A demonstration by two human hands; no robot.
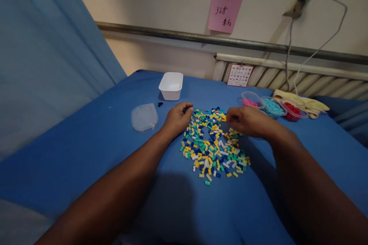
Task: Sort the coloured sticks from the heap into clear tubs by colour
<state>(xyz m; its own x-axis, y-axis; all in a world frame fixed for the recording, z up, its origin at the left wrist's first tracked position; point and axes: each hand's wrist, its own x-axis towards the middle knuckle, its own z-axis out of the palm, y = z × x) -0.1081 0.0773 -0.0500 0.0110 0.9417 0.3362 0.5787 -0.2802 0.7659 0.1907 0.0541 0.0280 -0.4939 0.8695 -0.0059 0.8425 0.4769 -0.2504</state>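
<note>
A pile of small bricks (214, 143) in yellow, green, white and blue lies spread on the blue cloth in front of me. My left hand (176, 118) rests at the pile's upper left edge with its fingers curled down onto the bricks. My right hand (247, 120) sits at the pile's upper right edge, fingers bent and pinched together over the bricks. What either hand holds is too small to make out.
A white tub (171, 85) stands behind the pile, with a clear lid (144, 116) and a small black piece (160, 104) to its left. Three clear tubs hold pink (250, 100), turquoise (273, 106) and red (293, 109) bricks at the right. A curtain (43, 53) hangs at left.
</note>
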